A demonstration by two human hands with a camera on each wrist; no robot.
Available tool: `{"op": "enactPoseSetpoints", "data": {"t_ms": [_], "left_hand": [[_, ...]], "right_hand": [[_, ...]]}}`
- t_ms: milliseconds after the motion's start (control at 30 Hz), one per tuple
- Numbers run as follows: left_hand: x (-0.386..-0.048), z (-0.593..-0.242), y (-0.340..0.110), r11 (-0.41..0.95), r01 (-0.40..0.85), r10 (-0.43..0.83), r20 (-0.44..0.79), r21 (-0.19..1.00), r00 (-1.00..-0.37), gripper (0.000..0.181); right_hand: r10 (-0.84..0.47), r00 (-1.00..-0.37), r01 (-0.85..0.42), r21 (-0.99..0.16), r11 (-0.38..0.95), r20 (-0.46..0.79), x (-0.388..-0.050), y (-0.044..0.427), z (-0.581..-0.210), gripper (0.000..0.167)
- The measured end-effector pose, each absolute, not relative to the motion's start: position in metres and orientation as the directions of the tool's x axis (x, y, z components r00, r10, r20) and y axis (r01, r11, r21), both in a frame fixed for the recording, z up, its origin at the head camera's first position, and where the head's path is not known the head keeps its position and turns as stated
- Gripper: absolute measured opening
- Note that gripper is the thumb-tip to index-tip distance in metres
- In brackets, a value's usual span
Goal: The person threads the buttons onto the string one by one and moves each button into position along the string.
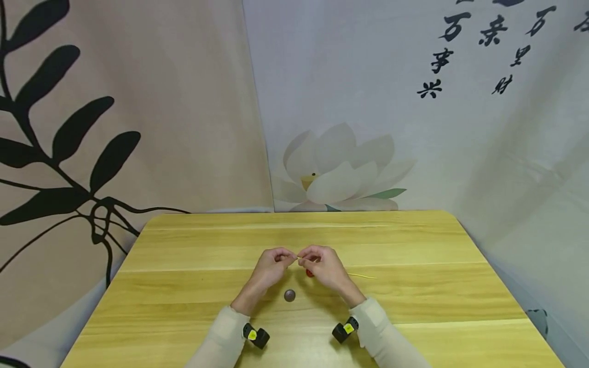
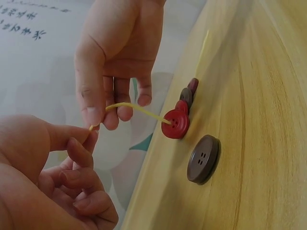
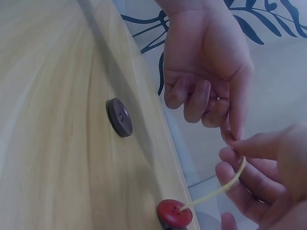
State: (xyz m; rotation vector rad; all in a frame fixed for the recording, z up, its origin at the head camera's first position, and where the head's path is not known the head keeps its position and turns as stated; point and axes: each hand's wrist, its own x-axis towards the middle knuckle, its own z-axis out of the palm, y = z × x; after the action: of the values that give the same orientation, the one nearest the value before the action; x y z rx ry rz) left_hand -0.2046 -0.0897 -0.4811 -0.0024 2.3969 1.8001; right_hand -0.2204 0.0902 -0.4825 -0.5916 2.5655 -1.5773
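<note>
Over the table, my left hand [image 1: 270,270] and right hand [image 1: 324,267] meet at the fingertips. Each pinches the end of a yellow cord [image 2: 136,108] between thumb and finger. From there the cord runs down into a hole of a red button [image 2: 175,124]. Behind that button, several more red and dark buttons [image 2: 186,97] stand in a row along the cord's line. A loose dark brown button [image 1: 289,295] with four holes lies nearer the person, touched by neither hand. In the head view, the right hand partly covers the red button [image 1: 310,273].
The cord's tail [image 1: 363,276] lies on the wooden table [image 1: 414,286] to the right of the right hand. Small black cameras [image 1: 256,336] are strapped to both wrists. Behind the table hangs a printed cloth [image 1: 184,102] with leaves, a flower and writing.
</note>
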Motion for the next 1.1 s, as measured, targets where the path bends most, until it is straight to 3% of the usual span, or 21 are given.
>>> {"op": "enactPoseSetpoints", "data": {"t_ms": [800,1100], "left_hand": [[-0.205,-0.485,-0.091,0.309,-0.098,0.079,-0.129,0.946,-0.989,0.019],[-0.203,-0.486,-0.098,0.327,-0.108,0.091,-0.145,0.939,-0.985,0.022]], "right_hand": [[-0.345,-0.927,-0.3,-0.845,0.443,0.148,-0.222,0.091,-0.485,0.009],[-0.328,-0.938,-0.243,-0.89,0.386,0.113,-0.231,0.098,-0.488,0.01]]}}
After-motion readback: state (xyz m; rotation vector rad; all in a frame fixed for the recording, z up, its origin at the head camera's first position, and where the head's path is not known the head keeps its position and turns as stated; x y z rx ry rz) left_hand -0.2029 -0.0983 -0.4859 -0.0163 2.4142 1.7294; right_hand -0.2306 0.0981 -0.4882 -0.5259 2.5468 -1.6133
